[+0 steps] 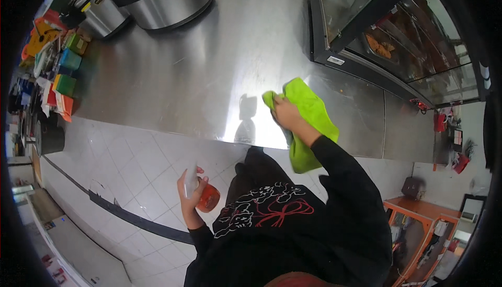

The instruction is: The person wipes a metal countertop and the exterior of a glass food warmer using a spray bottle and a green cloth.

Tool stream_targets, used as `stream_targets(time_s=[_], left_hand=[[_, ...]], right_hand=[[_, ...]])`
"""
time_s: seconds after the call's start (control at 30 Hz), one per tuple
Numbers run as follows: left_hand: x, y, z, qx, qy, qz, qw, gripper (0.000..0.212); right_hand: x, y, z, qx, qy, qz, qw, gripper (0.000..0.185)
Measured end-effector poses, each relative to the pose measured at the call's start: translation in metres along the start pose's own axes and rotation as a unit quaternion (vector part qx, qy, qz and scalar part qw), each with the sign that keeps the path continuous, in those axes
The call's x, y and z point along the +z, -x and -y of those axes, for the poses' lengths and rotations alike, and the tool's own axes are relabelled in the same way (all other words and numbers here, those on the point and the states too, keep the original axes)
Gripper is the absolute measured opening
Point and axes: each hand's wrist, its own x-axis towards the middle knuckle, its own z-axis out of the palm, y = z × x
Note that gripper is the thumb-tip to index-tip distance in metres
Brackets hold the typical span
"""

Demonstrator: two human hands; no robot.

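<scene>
My right hand (pixel 287 113) grips a bright green cloth (pixel 310 102) over the front part of a stainless steel counter (pixel 168 87). Part of the cloth hangs down past the counter's front edge, beside my sleeve. Below and to the left, in front of the counter, my left hand (pixel 191 189) is wrapped around a spray bottle (pixel 210 199) with an orange body and a whitish spray head. The bottle is held tilted, away from the counter top. Light reflects strongly off the steel to the left of the cloth.
Two large steel rice cookers (pixel 168 8) stand at the back left. A glass display cabinet (pixel 392 47) containing food occupies the right side. Sponges (pixel 64 85) and other goods crowd the left end. An orange shelf unit (pixel 427 212) stands at lower right on the tiled floor (pixel 137 173).
</scene>
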Motion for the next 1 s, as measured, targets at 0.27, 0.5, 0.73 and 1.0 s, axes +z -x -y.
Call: stream_targets(time_s=[0.27, 0.5, 0.73, 1.0], left_hand=[[-0.004, 0.034, 0.01, -0.036, 0.093, -0.054, 0.993, 0.025], [-0.004, 0.043, 0.04, -0.047, 0.05, -0.036, 0.997, 0.046], [0.002, 0.034, 0.039, -0.053, 0.041, -0.092, 0.994, 0.047], [0.04, 0.013, -0.01, -0.07, 0.008, -0.114, 0.991, 0.036]], right_hand=[[-0.047, 0.079, -0.011, -0.159, 0.033, 0.078, 0.984, 0.045], [-0.033, 0.082, -0.018, -0.219, 0.126, 0.144, 0.957, 0.05], [-0.02, -0.024, 0.056, -0.348, 0.076, 0.172, 0.919, 0.047], [0.031, -0.117, 0.242, -0.435, -0.01, 0.09, 0.896, 0.05]])
